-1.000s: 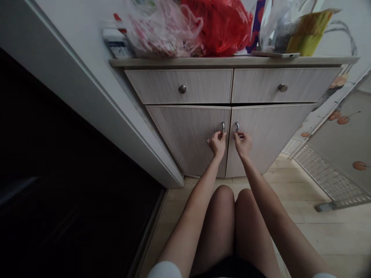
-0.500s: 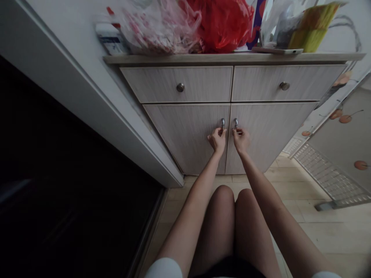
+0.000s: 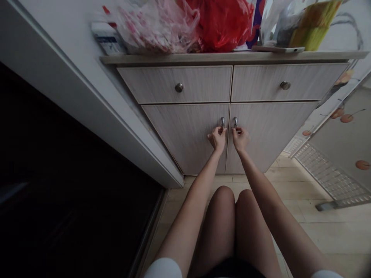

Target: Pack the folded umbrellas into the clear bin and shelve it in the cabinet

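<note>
Both my hands are at the lower pair of wood-grain cabinet doors, which are closed. My left hand (image 3: 218,139) pinches the small metal ring handle (image 3: 222,122) of the left door (image 3: 185,139). My right hand (image 3: 240,139) pinches the matching handle (image 3: 235,122) of the right door (image 3: 269,131). My fingers partly hide the bottom of each handle. Above the doors sit a left drawer (image 3: 176,85) and a right drawer (image 3: 286,82), each with a round metal knob.
Plastic bags, a red one (image 3: 220,27) among them, and a phone (image 3: 278,49) lie on the cabinet top (image 3: 220,58). A white door frame (image 3: 95,108) and a dark area lie to the left. My knees (image 3: 223,204) are below my arms, above a tiled floor (image 3: 290,185). A cherry-patterned panel (image 3: 342,143) stands right.
The view has shifted slightly, with the cabinet sitting a little higher and farther left in the picture. My hands stay on the handles, and both doors remain closed.
</note>
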`<state>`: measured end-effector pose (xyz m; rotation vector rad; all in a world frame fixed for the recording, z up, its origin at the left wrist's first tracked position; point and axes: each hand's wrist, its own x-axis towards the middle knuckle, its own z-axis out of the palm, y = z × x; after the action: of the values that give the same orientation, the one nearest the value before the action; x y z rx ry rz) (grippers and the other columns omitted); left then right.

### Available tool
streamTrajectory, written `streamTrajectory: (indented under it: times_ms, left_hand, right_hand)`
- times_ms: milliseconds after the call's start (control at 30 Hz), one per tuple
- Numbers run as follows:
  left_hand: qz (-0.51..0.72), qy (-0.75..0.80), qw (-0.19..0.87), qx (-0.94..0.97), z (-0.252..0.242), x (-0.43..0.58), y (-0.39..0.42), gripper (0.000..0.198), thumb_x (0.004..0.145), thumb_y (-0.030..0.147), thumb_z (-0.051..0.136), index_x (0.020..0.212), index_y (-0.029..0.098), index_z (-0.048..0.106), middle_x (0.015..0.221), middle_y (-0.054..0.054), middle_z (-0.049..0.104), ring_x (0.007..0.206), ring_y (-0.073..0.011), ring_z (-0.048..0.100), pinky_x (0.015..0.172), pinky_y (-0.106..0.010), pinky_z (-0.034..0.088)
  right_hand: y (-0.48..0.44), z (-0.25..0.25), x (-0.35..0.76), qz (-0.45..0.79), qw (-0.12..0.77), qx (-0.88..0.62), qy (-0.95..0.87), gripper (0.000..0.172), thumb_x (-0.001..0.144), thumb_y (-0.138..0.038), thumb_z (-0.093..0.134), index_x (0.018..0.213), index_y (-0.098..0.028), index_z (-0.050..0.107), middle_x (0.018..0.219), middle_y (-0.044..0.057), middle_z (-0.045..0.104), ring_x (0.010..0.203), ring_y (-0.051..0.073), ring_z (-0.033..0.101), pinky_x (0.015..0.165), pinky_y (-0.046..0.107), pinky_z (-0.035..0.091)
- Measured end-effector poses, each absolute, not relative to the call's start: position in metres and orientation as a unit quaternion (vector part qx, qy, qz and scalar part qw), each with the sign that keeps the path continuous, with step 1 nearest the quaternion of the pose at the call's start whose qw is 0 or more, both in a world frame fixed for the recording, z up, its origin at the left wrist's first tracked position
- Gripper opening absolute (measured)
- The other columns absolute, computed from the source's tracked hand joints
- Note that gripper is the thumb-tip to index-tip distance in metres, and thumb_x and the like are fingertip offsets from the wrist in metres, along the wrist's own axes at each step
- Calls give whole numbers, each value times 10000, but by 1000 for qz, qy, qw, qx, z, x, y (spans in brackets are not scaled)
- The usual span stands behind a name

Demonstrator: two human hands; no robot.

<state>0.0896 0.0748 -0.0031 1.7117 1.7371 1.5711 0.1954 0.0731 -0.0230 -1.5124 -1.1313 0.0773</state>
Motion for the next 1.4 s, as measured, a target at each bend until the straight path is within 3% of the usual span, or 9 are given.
streamTrajectory:
  times_ms: [267, 433, 600, 700, 767, 900, 967, 1133, 1400]
  left_hand:
    - [520, 594, 117, 602, 2, 87, 73, 109, 878, 304, 694, 898, 197, 697, 920, -81, 756, 898, -209, 690, 916, -346, 415]
    - [515, 570, 203, 607, 14, 74, 68, 178, 814, 272, 765, 942, 184, 679, 887, -68, 730, 843, -191, 671, 803, -294, 447]
    - [562, 475, 464, 493, 21, 37, 29, 180, 843, 264, 734, 974, 158, 667, 596, 47, 562, 512, -87, 511, 549, -204, 362]
    - [535, 295, 660, 438, 22, 14, -7, 239, 861, 248, 718, 1086, 183, 674, 509, 113, 416, 378, -34, 310, 481, -183, 281]
    - [546, 189, 719, 387, 23, 6, -26, 242, 922, 259, 646, 1158, 210, 667, 476, 133, 327, 349, -25, 202, 482, -181, 277]
    - [583, 133, 741, 304, 25, 11, -39, 367, 1047, 368, 398, 1073, 181, 713, 415, 128, 196, 330, -38, 110, 473, -198, 261]
    - [594, 134, 738, 289, 25, 17, -38, 379, 1060, 352, 361, 1118, 204, 706, 402, 134, 147, 323, -41, 82, 476, -200, 255]
    - [628, 87, 713, 299, 16, 28, -33, 382, 1024, 237, 415, 1377, 303, 544, 397, 165, 34, 309, -51, 4, 481, -204, 240]
    - [640, 108, 707, 281, -6, 41, -17, 355, 970, 191, 455, 1272, 274, 621, 388, 169, 56, 294, -47, 3, 482, -233, 235]
  right_hand:
    - [72, -21, 190, 51, 591, -653, -470, 463, 904, -572, 469, 947, -163, 683, 934, 111, 716, 768, 221, 613, 759, 342, 436]
    - [64, -7, 200, 98, 572, -628, -518, 508, 859, -625, 531, 968, -143, 649, 940, 140, 700, 798, 227, 612, 770, 344, 438]
    - [20, 9, 223, 211, 593, -562, -536, 638, 731, -649, 686, 1116, -142, 644, 784, 44, 636, 644, 155, 526, 635, 287, 393]
    - [-20, 16, 235, 383, 620, -449, -517, 593, 748, -548, 728, 1211, -187, 638, 567, -87, 403, 502, 93, 353, 528, 240, 294]
    - [-40, 21, 241, 477, 645, -356, -480, 605, 768, -489, 743, 1305, -261, 583, 534, -124, 259, 449, 78, 226, 484, 225, 238]
    - [-53, 26, 247, 548, 691, -243, -405, 393, 822, -586, 680, 1061, -274, 666, 522, -120, 159, 420, 73, 97, 413, 222, 171]
    - [-51, 26, 249, 561, 698, -210, -393, 321, 826, -514, 706, 1054, -292, 666, 516, -124, 131, 416, 68, 73, 402, 211, 147]
    - [-41, 15, 256, 604, 676, -130, -403, 705, 756, -211, 704, 1386, -434, 477, 521, -144, 41, 410, 62, -6, 397, 191, 77]
    - [-22, -12, 251, 656, 623, -73, -421, 685, 740, -202, 683, 1374, -395, 509, 513, -159, 20, 401, 47, -44, 389, 195, 46]
